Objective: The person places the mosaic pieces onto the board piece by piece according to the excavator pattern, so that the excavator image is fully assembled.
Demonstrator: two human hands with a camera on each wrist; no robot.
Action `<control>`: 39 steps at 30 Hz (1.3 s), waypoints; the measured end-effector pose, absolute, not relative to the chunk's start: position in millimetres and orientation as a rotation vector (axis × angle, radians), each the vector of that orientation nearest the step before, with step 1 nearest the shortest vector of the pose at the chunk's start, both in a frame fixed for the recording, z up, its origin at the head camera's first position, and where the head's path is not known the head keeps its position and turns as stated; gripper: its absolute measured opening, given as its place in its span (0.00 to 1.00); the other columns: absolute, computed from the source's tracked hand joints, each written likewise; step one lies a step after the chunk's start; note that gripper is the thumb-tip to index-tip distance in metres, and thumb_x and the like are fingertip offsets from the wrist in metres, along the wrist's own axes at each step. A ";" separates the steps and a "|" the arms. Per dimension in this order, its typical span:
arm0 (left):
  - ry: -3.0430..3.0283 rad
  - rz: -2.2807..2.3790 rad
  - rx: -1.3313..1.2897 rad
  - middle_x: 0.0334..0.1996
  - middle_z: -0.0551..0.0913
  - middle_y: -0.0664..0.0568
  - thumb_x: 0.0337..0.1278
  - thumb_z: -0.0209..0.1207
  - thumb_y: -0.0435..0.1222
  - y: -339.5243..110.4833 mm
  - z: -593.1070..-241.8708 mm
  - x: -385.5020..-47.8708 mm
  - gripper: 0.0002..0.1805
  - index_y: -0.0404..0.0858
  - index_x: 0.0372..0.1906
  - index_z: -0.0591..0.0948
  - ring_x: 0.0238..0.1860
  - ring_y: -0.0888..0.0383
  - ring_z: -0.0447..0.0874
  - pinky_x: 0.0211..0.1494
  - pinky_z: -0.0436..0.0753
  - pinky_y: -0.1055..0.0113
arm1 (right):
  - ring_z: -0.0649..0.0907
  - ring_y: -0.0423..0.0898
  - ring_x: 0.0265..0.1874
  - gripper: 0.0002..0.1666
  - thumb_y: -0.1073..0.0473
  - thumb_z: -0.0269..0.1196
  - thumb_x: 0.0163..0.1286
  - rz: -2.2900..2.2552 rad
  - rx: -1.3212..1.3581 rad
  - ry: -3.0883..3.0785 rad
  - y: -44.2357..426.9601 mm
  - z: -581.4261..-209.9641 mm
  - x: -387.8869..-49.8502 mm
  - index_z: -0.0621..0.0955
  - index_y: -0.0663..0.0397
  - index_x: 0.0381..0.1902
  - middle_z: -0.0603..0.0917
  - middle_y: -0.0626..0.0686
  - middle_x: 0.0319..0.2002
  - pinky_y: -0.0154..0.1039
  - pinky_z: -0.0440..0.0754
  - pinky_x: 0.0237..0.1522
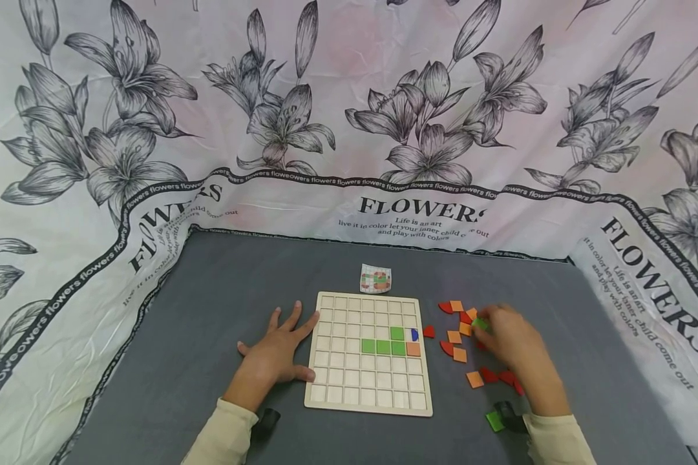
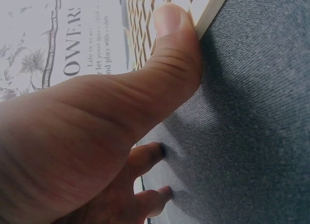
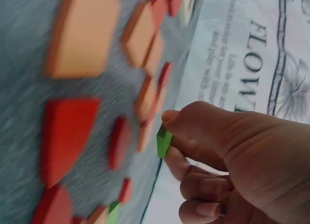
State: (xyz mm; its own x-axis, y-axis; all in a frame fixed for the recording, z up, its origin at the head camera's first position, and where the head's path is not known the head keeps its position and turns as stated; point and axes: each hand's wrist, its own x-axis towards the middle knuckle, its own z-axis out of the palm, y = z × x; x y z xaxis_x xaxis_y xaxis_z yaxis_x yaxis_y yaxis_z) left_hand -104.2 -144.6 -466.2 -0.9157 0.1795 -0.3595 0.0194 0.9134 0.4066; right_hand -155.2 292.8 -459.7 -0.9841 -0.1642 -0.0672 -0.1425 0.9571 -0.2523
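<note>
The board (image 1: 351,378) should be steadied at nine o'clock by the spread left hand (image 1: 274,354), the green tile (image 3: 163,144) being pinched by the right hand (image 1: 514,336).

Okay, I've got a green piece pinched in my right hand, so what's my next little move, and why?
I'd probably bring your right hand across to just above the board: it pinches the green piece, green squares sit on that board, and your left hand touches its left edge. I can't say exactly where to set it; the pattern on the card is too small to read.
</note>
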 end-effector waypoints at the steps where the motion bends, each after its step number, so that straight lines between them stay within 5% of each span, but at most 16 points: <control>1: 2.681 0.569 0.146 0.87 0.46 0.52 0.44 0.81 0.52 -144.4 -466.3 -103.9 0.62 0.61 0.85 0.59 0.86 0.36 0.38 0.55 0.50 0.05 | 0.85 0.58 0.41 0.20 0.58 0.73 0.70 -0.375 -0.267 3.034 288.8 -458.0 -156.2 0.86 0.66 0.53 0.83 0.62 0.46 0.60 0.86 0.41; 8: 2.675 0.562 0.140 0.88 0.45 0.52 0.45 0.81 0.52 -143.3 -465.4 -104.8 0.62 0.61 0.85 0.58 0.86 0.37 0.37 0.56 0.50 0.05 | 0.83 0.49 0.31 0.18 0.58 0.75 0.69 -0.377 -0.489 3.110 249.0 -449.6 -160.0 0.86 0.60 0.53 0.82 0.58 0.47 0.49 0.84 0.29; 15: 2.666 0.546 0.147 0.88 0.45 0.52 0.45 0.80 0.53 -142.3 -464.8 -105.9 0.62 0.61 0.86 0.57 0.86 0.36 0.37 0.55 0.50 0.05 | 0.84 0.47 0.33 0.17 0.57 0.75 0.70 -0.374 -0.705 3.081 208.8 -450.7 -163.8 0.86 0.55 0.53 0.82 0.54 0.49 0.43 0.81 0.27; 22: 2.655 0.510 0.150 0.88 0.42 0.52 0.48 0.79 0.53 -140.4 -465.9 -105.5 0.61 0.61 0.86 0.56 0.86 0.36 0.35 0.55 0.50 0.05 | 0.76 0.39 0.23 0.15 0.57 0.75 0.70 -0.405 -0.865 3.013 174.9 -458.0 -165.4 0.86 0.55 0.51 0.81 0.53 0.49 0.33 0.75 0.21; 39: 2.645 0.494 0.120 0.88 0.42 0.54 0.47 0.79 0.53 -138.9 -462.0 -107.2 0.62 0.62 0.86 0.56 0.86 0.37 0.35 0.55 0.50 0.05 | 0.82 0.38 0.28 0.17 0.54 0.76 0.69 -0.376 -1.049 2.912 135.3 -471.4 -159.4 0.88 0.51 0.52 0.81 0.48 0.44 0.36 0.82 0.29</control>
